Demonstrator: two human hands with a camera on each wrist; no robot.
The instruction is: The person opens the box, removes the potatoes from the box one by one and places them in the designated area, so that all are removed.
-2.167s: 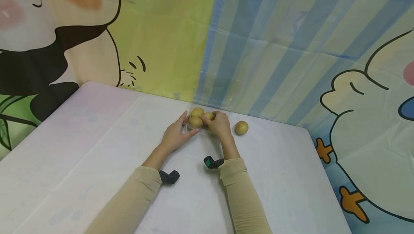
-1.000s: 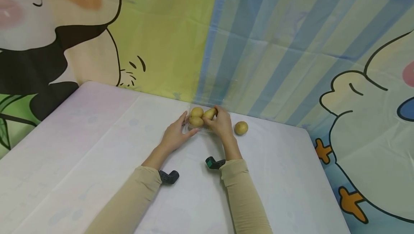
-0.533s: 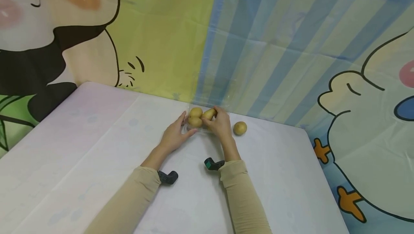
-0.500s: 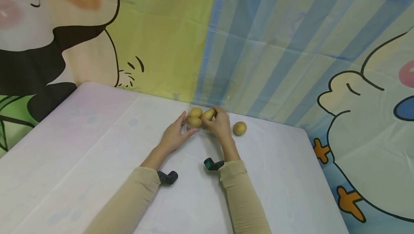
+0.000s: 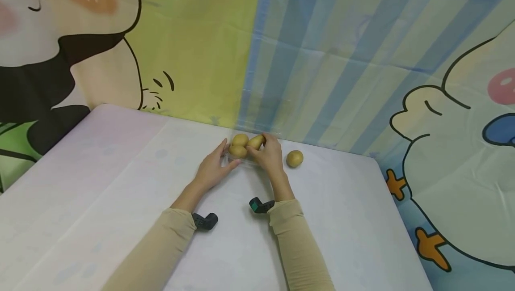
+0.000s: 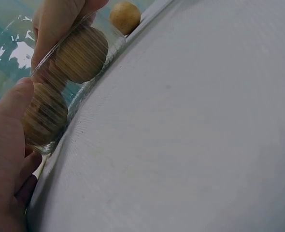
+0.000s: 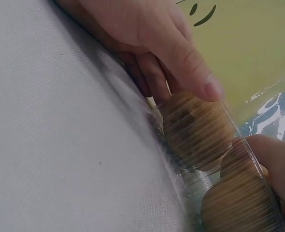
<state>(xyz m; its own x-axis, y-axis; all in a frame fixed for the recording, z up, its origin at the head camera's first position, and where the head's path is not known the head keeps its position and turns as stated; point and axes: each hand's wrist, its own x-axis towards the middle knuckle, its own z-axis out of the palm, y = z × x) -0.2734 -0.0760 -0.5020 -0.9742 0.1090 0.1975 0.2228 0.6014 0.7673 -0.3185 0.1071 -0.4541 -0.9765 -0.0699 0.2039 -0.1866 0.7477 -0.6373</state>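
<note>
Clear plastic tray (image 5: 237, 160) sits on the white table (image 5: 120, 183) at the far edge, right against the cartoon backdrop (image 5: 322, 58). Left hand (image 5: 211, 170) braces the tray's left side, fingers fairly straight and together, thumb up on the near wall; in the left wrist view the thumb (image 6: 7, 125) lies along the ridged clear wall (image 6: 79, 92), two potatoes visible through it. Right hand (image 5: 268, 157) is at the tray's right end, fingers and thumb curled and pinching an oblong potato (image 5: 255, 142), which is tilted and rests on the others in the tray. Two more potatoes in the tray: one at the back left (image 5: 240, 139), one in front of it (image 5: 238, 151), both touching each other and the held one. The right wrist view shows the tray (image 7: 195, 179) close up, with potatoes behind the ribbed plastic and the left hand's thumb (image 7: 191, 67) on the rim; the right hand's fingertip (image 7: 277, 159) presses on a potato. A single loose potato (image 5: 295, 158) lies on the table just to the right of the right hand, apart from the tray. Beige sleeves (image 5: 297, 246) on both arms, dark wrist cameras (image 5: 205, 221) by the cuffs.
</note>
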